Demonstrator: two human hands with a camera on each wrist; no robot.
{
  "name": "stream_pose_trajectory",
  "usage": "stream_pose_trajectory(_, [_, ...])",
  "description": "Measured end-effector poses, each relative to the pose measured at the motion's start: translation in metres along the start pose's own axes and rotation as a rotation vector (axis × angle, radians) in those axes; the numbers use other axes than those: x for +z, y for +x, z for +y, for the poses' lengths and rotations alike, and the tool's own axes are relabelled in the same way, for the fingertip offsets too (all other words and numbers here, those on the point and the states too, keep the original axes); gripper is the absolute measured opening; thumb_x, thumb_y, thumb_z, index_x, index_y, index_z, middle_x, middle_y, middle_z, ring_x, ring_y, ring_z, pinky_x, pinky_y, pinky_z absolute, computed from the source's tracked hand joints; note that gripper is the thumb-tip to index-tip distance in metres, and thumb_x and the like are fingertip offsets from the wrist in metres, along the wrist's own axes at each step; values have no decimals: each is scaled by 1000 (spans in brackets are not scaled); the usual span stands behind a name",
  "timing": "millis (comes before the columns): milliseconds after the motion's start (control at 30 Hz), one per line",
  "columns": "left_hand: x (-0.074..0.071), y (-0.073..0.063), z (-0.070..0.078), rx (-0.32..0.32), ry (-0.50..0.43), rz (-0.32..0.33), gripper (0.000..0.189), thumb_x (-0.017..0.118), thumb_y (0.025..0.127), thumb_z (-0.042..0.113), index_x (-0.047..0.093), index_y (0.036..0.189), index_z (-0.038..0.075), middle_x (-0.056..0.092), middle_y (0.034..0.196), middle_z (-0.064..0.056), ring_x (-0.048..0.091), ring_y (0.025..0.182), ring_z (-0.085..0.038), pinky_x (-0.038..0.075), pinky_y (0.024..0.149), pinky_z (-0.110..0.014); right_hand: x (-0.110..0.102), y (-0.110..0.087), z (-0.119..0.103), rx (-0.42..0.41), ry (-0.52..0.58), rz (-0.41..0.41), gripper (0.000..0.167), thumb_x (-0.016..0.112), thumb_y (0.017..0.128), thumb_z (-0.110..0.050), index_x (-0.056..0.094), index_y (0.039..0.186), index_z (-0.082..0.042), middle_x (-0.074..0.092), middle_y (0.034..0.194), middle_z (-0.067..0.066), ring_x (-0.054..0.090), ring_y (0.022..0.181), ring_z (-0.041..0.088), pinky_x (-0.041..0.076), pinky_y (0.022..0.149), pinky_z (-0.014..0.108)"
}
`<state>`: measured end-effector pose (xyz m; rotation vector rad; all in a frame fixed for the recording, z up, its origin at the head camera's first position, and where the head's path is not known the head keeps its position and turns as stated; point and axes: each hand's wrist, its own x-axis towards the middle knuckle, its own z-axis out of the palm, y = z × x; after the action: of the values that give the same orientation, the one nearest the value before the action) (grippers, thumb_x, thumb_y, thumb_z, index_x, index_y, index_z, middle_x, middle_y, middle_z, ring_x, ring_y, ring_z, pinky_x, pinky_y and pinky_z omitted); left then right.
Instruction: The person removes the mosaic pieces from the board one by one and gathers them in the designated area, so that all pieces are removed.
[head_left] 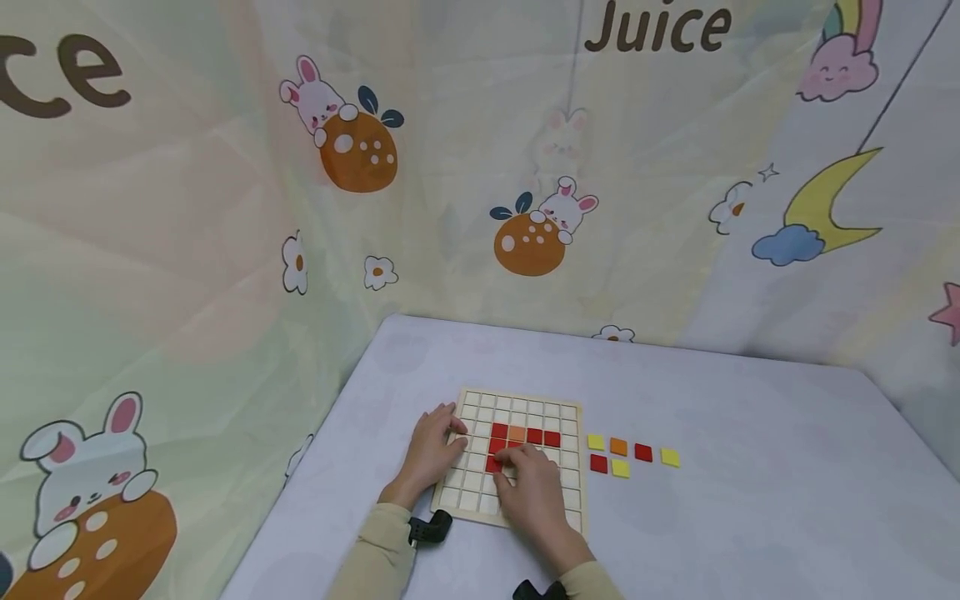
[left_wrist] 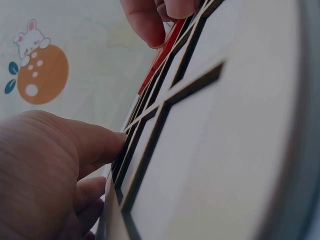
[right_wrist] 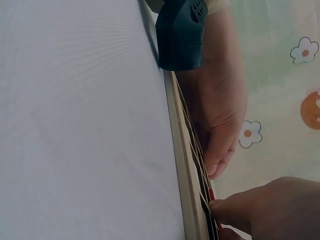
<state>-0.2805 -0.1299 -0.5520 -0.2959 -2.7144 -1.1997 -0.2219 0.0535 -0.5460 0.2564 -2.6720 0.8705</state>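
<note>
A square wooden grid board (head_left: 472, 502) with white cells lies on the table, several red tiles (head_left: 552, 438) and an orange tile (head_left: 517, 433) set in its middle. My left hand (head_left: 432, 450) holds the board's left edge. In the left wrist view its thumb (left_wrist: 107, 142) lies on the grid while the other fingers curl at the rim. Over the middle of the board, my right hand (head_left: 534, 492) pinches a red tile (head_left: 492, 464) at the lower end of the red group. That hand covers part of the grid and neighbouring tiles.
Right of the board lie several loose tiles: yellow (head_left: 670, 457), orange (head_left: 618, 446) and red (head_left: 642, 452). White cloth covers the table (head_left: 750, 500). A printed fabric backdrop (head_left: 450, 108) rises behind and to the left. Each wrist wears a dark device (head_left: 431, 527).
</note>
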Motion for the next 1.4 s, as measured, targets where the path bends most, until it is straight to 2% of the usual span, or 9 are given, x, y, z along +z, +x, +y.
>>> stream_pose_trajectory(400, [0,0,0,-20,10,-4,7,69,87,12,63,90,15,47,146,-17,34,142,-35,15,121,-51,3,-1,2,-18,18,34,19,79,77,-16,74,96,-17,55,81,-10,50,75,9,42,72,34])
stream_pose_trajectory(667, [0,1,1,-15,9,4,6,68,87,12,63,89,15,47,146,-18,34,142,-35,15,121,-52,2,0,-1,20,18,12,20,79,79,-19,74,98,-18,53,81,-11,47,75,9,39,71,32])
stream_pose_trajectory(1000, [0,0,2,-13,4,8,8,70,86,10,64,89,14,48,145,-18,35,141,-35,16,120,-52,4,-1,-2,20,12,44,21,81,77,-19,72,97,-19,56,85,-8,53,80,11,36,68,29])
stream_pose_trajectory(1133, [1,0,2,-20,9,10,8,70,86,11,64,89,15,48,145,-17,34,141,-34,16,121,-51,4,-1,-2,34,41,44,24,81,77,-17,70,99,-20,60,93,-7,56,87,13,38,71,30])
stream_pose_trajectory(1267, [1,0,0,-9,8,13,7,69,87,11,64,89,15,48,145,-17,35,141,-35,16,120,-53,3,-2,-2,39,76,16,27,80,79,-15,68,103,-20,64,100,-7,58,95,14,44,82,36])
stream_pose_trajectory(1400, [1,0,-1,-7,12,10,7,69,87,12,63,89,15,48,146,-17,34,142,-34,15,120,-52,3,-2,-2,23,94,3,29,80,79,-13,69,105,-19,66,101,-7,58,95,14,47,89,39])
